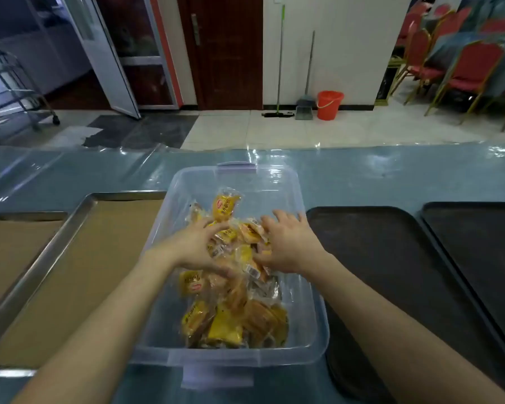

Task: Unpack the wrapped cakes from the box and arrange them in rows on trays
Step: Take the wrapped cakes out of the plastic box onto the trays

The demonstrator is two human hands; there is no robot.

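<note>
Both hands work inside clear rectangular plastic box (274,182), likely gathering a batch: left hand (199,246) curls round a clump of yellow plastic-wrapped cakes (225,319), right hand (289,243) lies spread, fingers apart, on the pile. Beside box: paper-lined steel tray (70,272) left, black plastic tray (391,272) right, no cakes on either. Box walls hinder lift-out.

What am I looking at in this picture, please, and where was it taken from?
No machine here: a camera worn on a person's head looks down at their bare arms. Both reach into a clear plastic box of wrapped cakes on a blue-covered table. The left hand curls into the pile; the right hand lies spread on it; whether either grips a cake is unclear. Left of the box sit paper-lined metal trays, right of it dark trays, all without cakes.
</note>
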